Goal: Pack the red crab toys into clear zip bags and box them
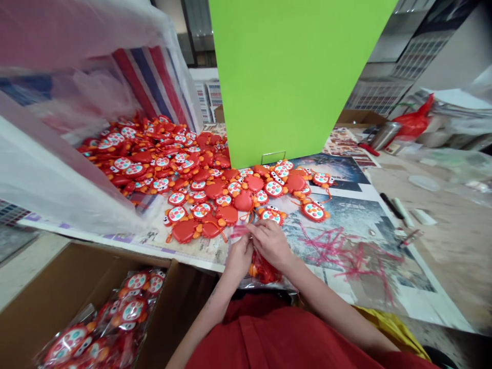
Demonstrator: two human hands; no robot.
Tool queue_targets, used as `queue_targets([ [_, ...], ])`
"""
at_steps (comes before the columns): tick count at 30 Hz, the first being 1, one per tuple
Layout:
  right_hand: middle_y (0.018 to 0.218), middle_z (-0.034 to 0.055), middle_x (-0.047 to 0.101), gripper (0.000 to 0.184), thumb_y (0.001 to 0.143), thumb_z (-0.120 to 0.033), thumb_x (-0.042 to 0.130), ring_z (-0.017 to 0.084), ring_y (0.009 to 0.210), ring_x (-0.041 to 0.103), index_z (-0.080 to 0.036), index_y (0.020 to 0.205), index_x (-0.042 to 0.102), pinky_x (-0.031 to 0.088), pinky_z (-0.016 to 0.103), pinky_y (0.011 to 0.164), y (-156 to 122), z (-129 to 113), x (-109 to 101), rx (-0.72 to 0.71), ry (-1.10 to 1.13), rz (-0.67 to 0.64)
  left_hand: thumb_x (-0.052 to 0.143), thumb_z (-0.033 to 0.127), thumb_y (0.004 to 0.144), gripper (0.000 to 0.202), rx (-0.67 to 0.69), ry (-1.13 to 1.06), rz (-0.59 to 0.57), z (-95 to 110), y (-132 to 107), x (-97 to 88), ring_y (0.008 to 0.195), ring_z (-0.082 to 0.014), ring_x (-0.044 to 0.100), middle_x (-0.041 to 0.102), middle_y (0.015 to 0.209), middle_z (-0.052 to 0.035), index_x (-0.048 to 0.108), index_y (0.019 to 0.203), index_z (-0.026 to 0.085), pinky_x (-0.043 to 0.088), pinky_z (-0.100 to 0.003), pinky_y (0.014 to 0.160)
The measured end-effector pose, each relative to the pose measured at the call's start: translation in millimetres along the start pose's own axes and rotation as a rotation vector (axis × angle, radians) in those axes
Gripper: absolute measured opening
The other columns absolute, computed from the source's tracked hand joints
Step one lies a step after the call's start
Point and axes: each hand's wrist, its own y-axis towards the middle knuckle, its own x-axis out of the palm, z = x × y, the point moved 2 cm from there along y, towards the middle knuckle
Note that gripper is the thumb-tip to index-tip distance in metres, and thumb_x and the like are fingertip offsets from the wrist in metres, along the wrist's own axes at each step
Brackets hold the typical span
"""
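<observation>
A clear plastic bag [265, 274] with a red crab-shaped toy inside lies at the table's near edge, close to my body. My left hand [240, 254] is closed, its fingers pinching the bag's upper edge. Beside it, my right hand [272, 242] is also closed on that edge, fingertips meeting those of the left hand. A pink strip [241, 230] shows just beyond the fingertips; whether it is attached to the bag I cannot tell. Past my hands, several loose red crab toys [243, 200] with white, dotted faces spread over the table.
A large heap of crab toys [154, 154] spills from a whitish plastic-lined opening at left. An open carton [163, 264] below holds bagged toys. A tall green panel [300, 77] stands behind. Loose pink strips [342, 251], a black pen [390, 205] and a metal flask [385, 136] are at right.
</observation>
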Motion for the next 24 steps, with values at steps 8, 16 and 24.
queue_targets([
  [8, 0.086, 0.0055, 0.07, 0.029, 0.079, -0.014, 0.054, 0.025, 0.09, 0.059, -0.02, 0.107, 0.062, 0.044, 0.041, 0.085, -11, 50, -6, 0.391, 0.197, 0.096, 0.047, 0.027, 0.091, 0.028, -0.05, -0.128, -0.081, -12, -2, 10.6, 0.095, -0.021, 0.068, 0.074, 0.104, -0.0073, 0.066, 0.11, 0.019, 0.051, -0.033, 0.088],
  [16, 0.095, 0.0056, 0.07, 0.022, 0.084, -0.021, 0.059, 0.024, 0.094, 0.058, -0.022, 0.105, 0.065, 0.044, 0.039, 0.085, -10, 31, -28, 0.232, 0.219, -0.081, 0.047, 0.027, 0.091, 0.029, -0.013, -0.139, -0.078, -8, 3, 14.9, 0.091, -0.0217, 0.068, 0.074, 0.102, -0.0075, 0.066, 0.111, 0.019, 0.051, -0.032, 0.083],
  [24, 0.089, 0.0079, 0.069, 0.027, 0.091, -0.012, 0.05, 0.026, 0.098, 0.052, -0.021, 0.113, 0.062, 0.037, 0.04, 0.092, -4, -2, -10, 0.041, -0.072, -0.131, 0.043, 0.013, 0.086, 0.03, -0.004, 0.052, -0.062, 5, 0, 7.4, 0.087, -0.0241, 0.067, 0.073, 0.093, -0.0091, 0.069, 0.099, 0.018, 0.048, -0.031, 0.079],
])
